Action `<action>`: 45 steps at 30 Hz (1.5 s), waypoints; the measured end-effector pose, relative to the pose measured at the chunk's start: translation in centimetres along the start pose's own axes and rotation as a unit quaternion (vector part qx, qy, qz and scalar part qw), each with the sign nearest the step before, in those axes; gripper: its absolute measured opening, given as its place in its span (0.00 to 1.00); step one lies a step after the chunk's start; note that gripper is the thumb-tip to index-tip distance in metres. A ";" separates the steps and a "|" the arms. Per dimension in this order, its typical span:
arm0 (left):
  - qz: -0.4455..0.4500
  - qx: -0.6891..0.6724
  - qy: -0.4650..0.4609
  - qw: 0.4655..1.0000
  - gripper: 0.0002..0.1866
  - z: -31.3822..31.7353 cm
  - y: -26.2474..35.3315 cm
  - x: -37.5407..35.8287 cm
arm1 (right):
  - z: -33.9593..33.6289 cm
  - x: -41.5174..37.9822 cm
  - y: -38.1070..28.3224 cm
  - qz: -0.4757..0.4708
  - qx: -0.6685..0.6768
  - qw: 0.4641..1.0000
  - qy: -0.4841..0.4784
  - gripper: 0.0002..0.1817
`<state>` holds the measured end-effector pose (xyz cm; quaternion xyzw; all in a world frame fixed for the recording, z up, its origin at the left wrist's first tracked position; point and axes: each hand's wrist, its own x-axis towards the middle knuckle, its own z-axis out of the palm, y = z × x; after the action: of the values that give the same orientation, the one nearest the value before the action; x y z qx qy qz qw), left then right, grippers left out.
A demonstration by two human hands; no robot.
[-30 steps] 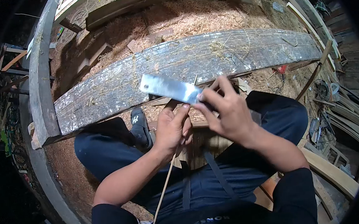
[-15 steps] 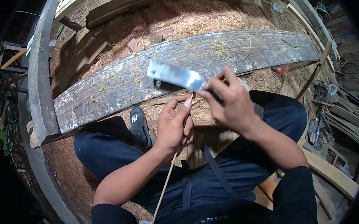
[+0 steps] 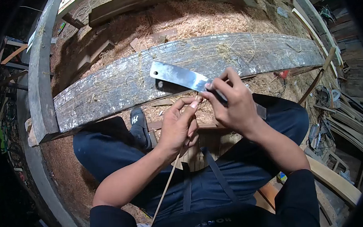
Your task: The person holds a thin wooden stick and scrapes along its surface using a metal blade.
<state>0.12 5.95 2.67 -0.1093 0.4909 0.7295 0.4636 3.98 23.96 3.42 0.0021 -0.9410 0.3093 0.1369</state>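
The right hand [image 3: 233, 104] is closed on one end of a metal blade [image 3: 178, 75], whose holed end reaches over the near edge of the bench [image 3: 113, 86], around mid-length. The left hand [image 3: 178, 126] pinches a thin stick [image 3: 167, 185] just below the blade; whether they touch is unclear. Dry strands [image 3: 224, 49] lie toward the bench's far edge, right of the middle.

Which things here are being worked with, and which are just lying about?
In use:
- flat, shiny metal blade, in the right hand
- thin, pale wooden strip, in the left hand

Apparently just lying about:
- long, weathered grey plank
- curved, pale wooden board at right
- light brown curly shavings on the ground
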 end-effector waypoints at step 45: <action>-0.001 -0.009 0.025 1.000 0.15 -0.3 0.2 0.1 | -0.1 -0.7 -1.0 -0.062 0.031 0.997 -0.029 0.08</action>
<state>-0.17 5.75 2.53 -0.1322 0.4962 0.7302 0.4508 4.77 23.11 3.92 0.0737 -0.9327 0.3287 0.1289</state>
